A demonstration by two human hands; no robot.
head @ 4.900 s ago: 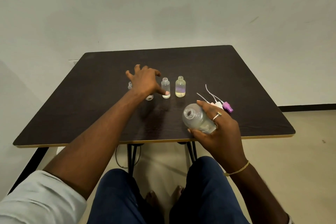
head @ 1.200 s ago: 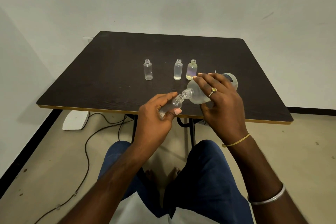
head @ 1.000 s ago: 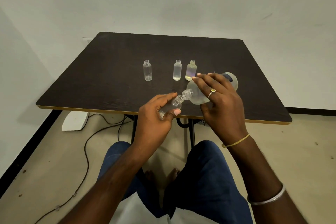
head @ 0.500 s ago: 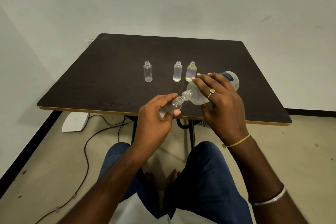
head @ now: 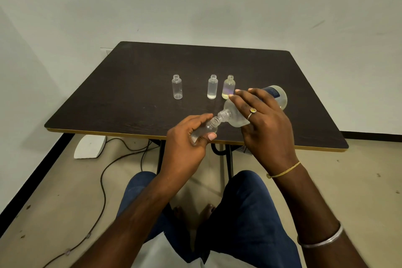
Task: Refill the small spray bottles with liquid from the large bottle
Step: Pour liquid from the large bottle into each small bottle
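Tilting in right hand [head: 266, 130]: large bottle [head: 236, 116]

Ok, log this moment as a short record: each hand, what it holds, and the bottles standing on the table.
left hand: grips a held small bottle, tilted, above the near table edge
right hand: holds the large bottle, tipped over, its mouth at the held small bottle's mouth
flow: cannot tell whether liquid is running
table: three more small bottles, upright, uncapped
left bottle: looks empty
middle bottle: a little liquid at the bottom
right bottle: yellowish tint
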